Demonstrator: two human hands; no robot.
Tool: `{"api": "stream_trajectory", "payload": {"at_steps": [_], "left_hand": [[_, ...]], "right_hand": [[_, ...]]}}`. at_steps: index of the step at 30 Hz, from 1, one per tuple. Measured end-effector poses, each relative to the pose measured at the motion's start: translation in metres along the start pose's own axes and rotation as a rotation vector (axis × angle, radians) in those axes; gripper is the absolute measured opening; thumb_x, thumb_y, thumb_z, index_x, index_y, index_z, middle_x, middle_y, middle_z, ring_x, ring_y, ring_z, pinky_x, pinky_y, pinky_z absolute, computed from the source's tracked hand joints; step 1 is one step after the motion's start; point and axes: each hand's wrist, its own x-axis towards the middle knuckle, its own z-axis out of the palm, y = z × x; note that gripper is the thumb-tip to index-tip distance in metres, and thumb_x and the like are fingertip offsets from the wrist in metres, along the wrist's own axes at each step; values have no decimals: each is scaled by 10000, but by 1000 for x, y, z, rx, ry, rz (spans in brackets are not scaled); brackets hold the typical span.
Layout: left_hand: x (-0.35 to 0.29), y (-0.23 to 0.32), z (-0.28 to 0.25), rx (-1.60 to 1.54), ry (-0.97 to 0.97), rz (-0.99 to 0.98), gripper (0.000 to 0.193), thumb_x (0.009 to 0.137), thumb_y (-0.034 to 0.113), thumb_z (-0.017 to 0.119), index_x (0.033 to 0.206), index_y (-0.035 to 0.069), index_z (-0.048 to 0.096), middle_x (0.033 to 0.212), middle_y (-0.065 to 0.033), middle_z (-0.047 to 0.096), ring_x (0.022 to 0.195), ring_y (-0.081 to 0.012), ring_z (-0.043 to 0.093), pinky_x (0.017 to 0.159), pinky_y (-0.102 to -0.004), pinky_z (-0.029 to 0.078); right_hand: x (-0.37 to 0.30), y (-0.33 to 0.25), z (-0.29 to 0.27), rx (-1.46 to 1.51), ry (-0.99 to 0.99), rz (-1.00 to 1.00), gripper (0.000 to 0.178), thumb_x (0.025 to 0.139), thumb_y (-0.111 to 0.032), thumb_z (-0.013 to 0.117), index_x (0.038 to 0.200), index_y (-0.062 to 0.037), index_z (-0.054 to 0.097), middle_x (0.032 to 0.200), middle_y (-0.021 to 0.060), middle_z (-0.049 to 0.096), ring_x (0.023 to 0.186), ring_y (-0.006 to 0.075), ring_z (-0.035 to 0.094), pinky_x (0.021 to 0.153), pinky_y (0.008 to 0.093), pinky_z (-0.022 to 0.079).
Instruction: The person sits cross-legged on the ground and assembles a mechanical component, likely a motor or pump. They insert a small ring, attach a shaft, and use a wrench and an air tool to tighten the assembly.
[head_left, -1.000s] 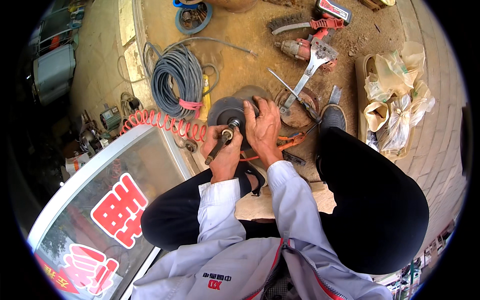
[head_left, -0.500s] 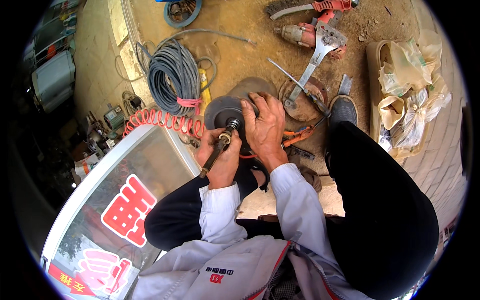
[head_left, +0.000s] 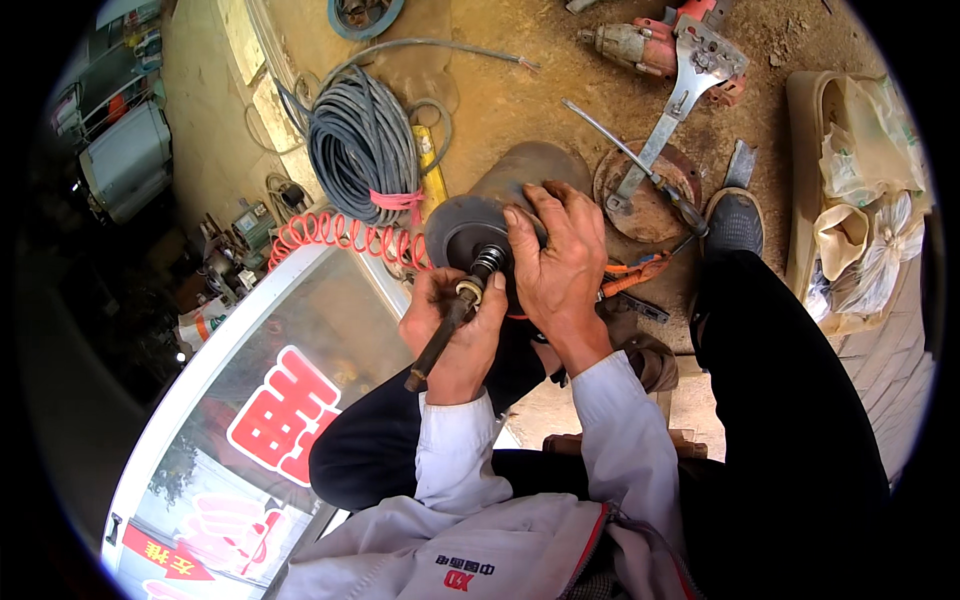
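Note:
A dark grey cylindrical motor (head_left: 530, 175) lies with its dished end and shaft (head_left: 437, 350) toward me. Around the shaft sit a coil spring (head_left: 489, 256) and a pale seal ring (head_left: 469, 288). My left hand (head_left: 468, 362) is closed about the shaft from below, thumb and fingers pinching the ring on either side. My right hand (head_left: 562, 275) grips the motor's rim, its thumb near the end face and its fingers curled over the top. The motor's underside is hidden by my hands.
Coiled grey cable (head_left: 355, 140) and a red spiral hose (head_left: 340, 235) lie left. To the right are a screwdriver (head_left: 610, 135), a rusty round plate (head_left: 665, 215), a red power tool (head_left: 650, 45), and a tray (head_left: 800, 140) with plastic bags. A glass panel (head_left: 300, 320) stands near my left knee.
The view has shifted, so the surroundings sit farther right. More of the motor's side shows behind its end face. Both hands keep nearly the same hold on the ring and the motor.

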Motion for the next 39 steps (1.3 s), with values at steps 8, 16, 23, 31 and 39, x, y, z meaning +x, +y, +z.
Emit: {"api": "stream_trajectory", "payload": {"at_steps": [8,16,23,31,39], "left_hand": [[10,9,4,198,-40,-113,322,797,203,769,682,-34,584,531,-113,556,488,-133,515,489,-326,437],[13,12,-7,234,-159,-86,276,787,157,746,673,-35,584,505,-118,510,477,-127,501,471,-331,416],[6,-3,-39,-55,-421,-186,169,855,84,691,968,-31,644,748,-70,635,639,-95,570,534,-262,455],[25,2,-51,-677,-434,-567,316,966,194,597,1151,-62,592,1001,-194,679,882,-278,711,662,-346,643],[26,-2,-50,-754,-523,-565,280,972,66,509,1192,-86,593,1043,-219,673,900,-330,711,744,-391,638]], "right_hand": [[3,2,-1,14,-3,3,391,841,-305,739,1070,8,690,1098,243,614,1038,412,566,893,493,450],[4,1,-1,-10,-13,-9,390,823,-304,749,1055,3,690,1097,235,615,1046,407,565,891,494,451],[6,-1,0,-10,-18,-1,403,807,-311,762,1064,-8,691,1110,226,611,1054,404,562,891,495,452],[6,0,-3,-16,-40,9,416,799,-306,769,1082,-11,692,1129,225,612,1069,400,558,904,493,446],[8,1,-3,0,-46,3,427,802,-319,766,1082,-5,690,1141,236,608,1073,415,556,893,510,451]]}}
